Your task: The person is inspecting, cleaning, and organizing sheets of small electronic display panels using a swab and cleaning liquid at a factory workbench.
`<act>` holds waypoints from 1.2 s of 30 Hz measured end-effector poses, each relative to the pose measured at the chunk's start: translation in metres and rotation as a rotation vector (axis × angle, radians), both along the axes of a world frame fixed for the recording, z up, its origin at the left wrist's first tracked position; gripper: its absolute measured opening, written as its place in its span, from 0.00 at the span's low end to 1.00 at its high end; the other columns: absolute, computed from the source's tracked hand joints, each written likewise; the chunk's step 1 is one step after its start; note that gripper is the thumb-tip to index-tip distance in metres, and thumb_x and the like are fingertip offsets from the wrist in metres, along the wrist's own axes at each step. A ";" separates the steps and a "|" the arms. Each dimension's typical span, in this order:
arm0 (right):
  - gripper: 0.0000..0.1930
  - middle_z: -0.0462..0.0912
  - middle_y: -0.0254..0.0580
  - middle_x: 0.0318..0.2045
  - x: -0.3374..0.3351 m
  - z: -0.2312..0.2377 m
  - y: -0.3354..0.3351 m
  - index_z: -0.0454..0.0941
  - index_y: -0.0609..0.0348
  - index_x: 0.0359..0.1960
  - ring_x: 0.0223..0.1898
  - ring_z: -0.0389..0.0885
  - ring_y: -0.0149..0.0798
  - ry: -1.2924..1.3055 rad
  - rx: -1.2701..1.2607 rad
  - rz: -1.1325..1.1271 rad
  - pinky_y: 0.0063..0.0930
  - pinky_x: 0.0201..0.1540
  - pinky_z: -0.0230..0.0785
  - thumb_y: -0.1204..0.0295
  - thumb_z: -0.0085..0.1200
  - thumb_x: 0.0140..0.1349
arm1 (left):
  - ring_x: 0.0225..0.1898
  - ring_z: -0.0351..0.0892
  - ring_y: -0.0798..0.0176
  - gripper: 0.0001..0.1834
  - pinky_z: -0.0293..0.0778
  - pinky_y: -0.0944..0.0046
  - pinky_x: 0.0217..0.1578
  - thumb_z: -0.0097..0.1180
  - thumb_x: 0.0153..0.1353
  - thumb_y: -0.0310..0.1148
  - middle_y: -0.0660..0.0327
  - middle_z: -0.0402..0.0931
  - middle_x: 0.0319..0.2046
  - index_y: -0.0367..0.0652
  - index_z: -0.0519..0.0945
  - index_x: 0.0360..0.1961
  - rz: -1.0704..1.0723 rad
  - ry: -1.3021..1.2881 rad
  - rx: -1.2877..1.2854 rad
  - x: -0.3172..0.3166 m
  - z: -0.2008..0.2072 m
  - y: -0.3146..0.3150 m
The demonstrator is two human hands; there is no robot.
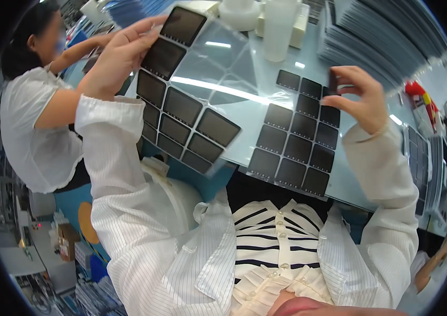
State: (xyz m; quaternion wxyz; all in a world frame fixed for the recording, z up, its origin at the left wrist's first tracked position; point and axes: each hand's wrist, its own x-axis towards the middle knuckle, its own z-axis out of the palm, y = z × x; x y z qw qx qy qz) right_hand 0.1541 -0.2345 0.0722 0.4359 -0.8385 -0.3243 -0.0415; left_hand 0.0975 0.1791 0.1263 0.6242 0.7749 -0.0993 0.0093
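Observation:
My left hand (123, 55) pinches the upper left edge of a clear plastic sheet (228, 68), which it holds tilted above the table's front edge. Dark rectangular panels (182, 107) sit in rows along the sheet's left and lower parts; its upper right part is see-through. On the table to the right lies a second sheet with similar dark panels (303, 126). Over the upper right corner of that sheet, my right hand (360, 97) is closed with thumb and fingers on a small dark panel (332, 80), seen nearly edge-on.
At the back of the glossy table stand a translucent plastic bottle (277, 31) and a white round container (239, 15). Tall stacks of grey trays (376, 42) rise at the back right. Red and yellow items (421, 97) lie farther right. Another person (41, 126) works at the left.

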 end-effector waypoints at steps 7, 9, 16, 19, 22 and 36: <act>0.28 0.75 0.42 0.39 -0.004 -0.063 0.038 0.77 0.61 0.46 0.33 0.78 0.40 -0.296 -0.225 -0.144 0.28 0.36 0.73 0.60 0.68 0.43 | 0.39 0.76 0.70 0.16 0.68 0.72 0.41 0.48 0.60 0.25 0.63 0.78 0.40 0.38 0.77 0.49 0.393 0.028 0.111 0.122 -0.104 0.038; 0.27 0.75 0.42 0.40 -0.006 -0.066 0.043 0.77 0.60 0.45 0.34 0.78 0.42 -0.266 -0.255 -0.168 0.28 0.38 0.72 0.59 0.67 0.43 | 0.42 0.76 0.67 0.15 0.67 0.71 0.43 0.50 0.58 0.26 0.60 0.79 0.41 0.37 0.77 0.47 0.453 0.061 0.029 0.138 -0.116 0.032; 0.18 0.79 0.39 0.35 0.003 -0.086 0.050 0.82 0.58 0.34 0.38 0.78 0.42 -0.345 -0.276 -0.126 0.30 0.41 0.72 0.59 0.65 0.45 | 0.55 0.68 0.44 0.31 0.61 0.55 0.54 0.44 0.61 0.49 0.42 0.71 0.51 0.34 0.67 0.56 0.854 -0.136 0.428 0.160 -0.150 0.016; 0.15 0.79 0.39 0.35 0.002 -0.091 0.055 0.82 0.58 0.30 0.39 0.78 0.41 -0.357 -0.213 -0.096 0.31 0.40 0.73 0.61 0.64 0.46 | 0.54 0.68 0.44 0.31 0.60 0.54 0.54 0.44 0.61 0.50 0.43 0.71 0.50 0.34 0.68 0.55 0.888 -0.182 0.545 0.144 -0.140 0.024; 0.15 0.79 0.38 0.34 0.005 -0.094 0.057 0.82 0.58 0.30 0.38 0.78 0.39 -0.405 -0.165 -0.074 0.30 0.38 0.73 0.60 0.64 0.45 | 0.52 0.69 0.50 0.26 0.62 0.59 0.53 0.47 0.61 0.44 0.47 0.73 0.48 0.36 0.70 0.54 0.782 -0.256 0.465 0.101 -0.116 -0.008; 0.12 0.74 0.33 0.30 0.010 -0.097 0.059 0.82 0.56 0.26 0.35 0.73 0.33 -0.513 -0.207 -0.113 0.25 0.31 0.71 0.61 0.64 0.44 | 0.56 0.65 0.46 0.16 0.62 0.55 0.56 0.50 0.57 0.23 0.48 0.69 0.52 0.33 0.73 0.48 0.107 -0.360 0.494 -0.027 -0.144 -0.182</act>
